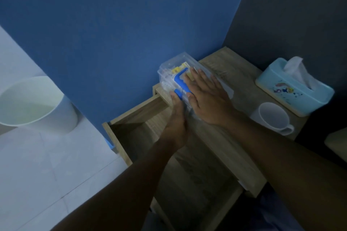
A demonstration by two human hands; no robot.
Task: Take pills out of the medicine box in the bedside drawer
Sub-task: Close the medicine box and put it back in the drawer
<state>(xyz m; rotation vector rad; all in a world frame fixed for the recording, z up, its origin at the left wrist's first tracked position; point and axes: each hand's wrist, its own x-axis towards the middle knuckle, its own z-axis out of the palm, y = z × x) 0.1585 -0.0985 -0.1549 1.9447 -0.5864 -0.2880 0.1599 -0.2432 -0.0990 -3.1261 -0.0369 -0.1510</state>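
A clear plastic medicine box with a blue handle and blue latch stands on top of the wooden bedside table, at its back left corner against the blue wall. Yellow packets show through its lid. My right hand lies flat on the lid, fingers spread. My left hand grips the near left side of the box, thumb at the blue latch. The drawer below stands pulled out to the left; its inside is dark.
A light blue tissue box sits at the table's right, a white mug in front of it. A white waste bin stands on the tiled floor at the left. A dark wall rises on the right.
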